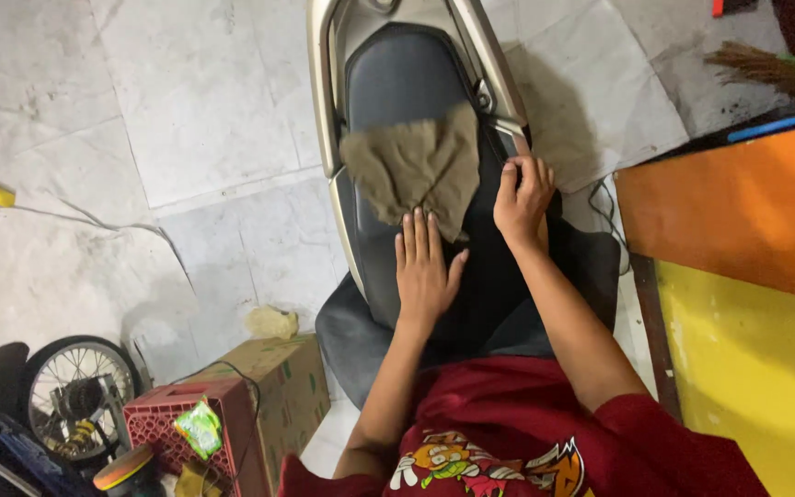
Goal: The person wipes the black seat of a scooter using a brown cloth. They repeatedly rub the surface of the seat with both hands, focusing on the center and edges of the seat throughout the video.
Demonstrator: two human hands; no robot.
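Observation:
A dark scooter seat [397, 83] with a pale grey frame [326, 101] runs away from me across the white tiled floor. A brown cloth [413, 166] lies spread on the seat. My left hand [425, 267] rests flat on the seat, fingers apart, fingertips touching the near edge of the cloth. My right hand [522, 195] is curled over the right edge of the seat beside the cloth, next to the grey rear grab rail [506, 124]. A black cover [591, 258] drapes below the seat near my lap.
An orange and yellow surface [747, 276] stands at the right. At lower left are a cardboard box [278, 387], a red plastic crate [167, 419], a spoked wheel [80, 391] and a crumpled rag [271, 322]. A broom [766, 69] lies at top right.

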